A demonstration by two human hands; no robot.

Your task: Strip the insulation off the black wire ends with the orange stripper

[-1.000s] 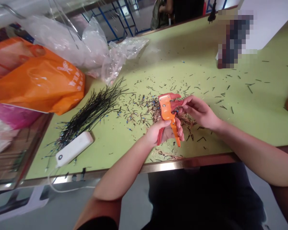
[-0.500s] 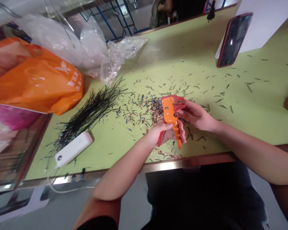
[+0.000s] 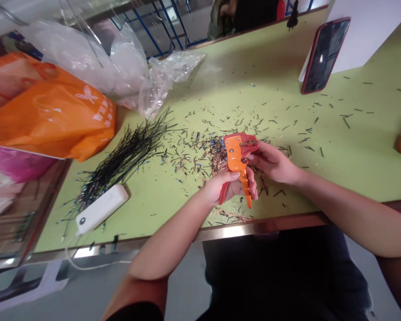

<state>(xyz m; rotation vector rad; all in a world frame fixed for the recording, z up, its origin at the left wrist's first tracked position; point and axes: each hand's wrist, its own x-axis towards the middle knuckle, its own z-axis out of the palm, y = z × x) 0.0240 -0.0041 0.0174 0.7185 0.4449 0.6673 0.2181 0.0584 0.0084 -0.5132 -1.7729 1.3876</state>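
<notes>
My left hand (image 3: 221, 183) is wrapped round the handles of an orange and red wire stripper (image 3: 234, 157), held upright with its head pointing away from me. At the right side of the tool's jaws is my right hand (image 3: 278, 166). Its fingertips are drawn together against the red jaw, and whatever they may pinch is hidden. Under and around the tool lies a heap of short black wire clippings and copper-coloured strands (image 3: 218, 161). A bundle of long black wires (image 3: 128, 149) with blue ends rests to the left.
A white power bank (image 3: 103, 207) with a cable lies by the wires. Orange (image 3: 53, 111) and clear plastic bags (image 3: 130, 67) fill the left. A phone (image 3: 325, 55) leans on a white box (image 3: 370, 33) at back right. Someone's arm (image 3: 229, 9) shows beyond the table.
Both hands and the wire stripper stay nearly where they were. The view has shifted very slightly, and the person beyond the table has moved a little.
</notes>
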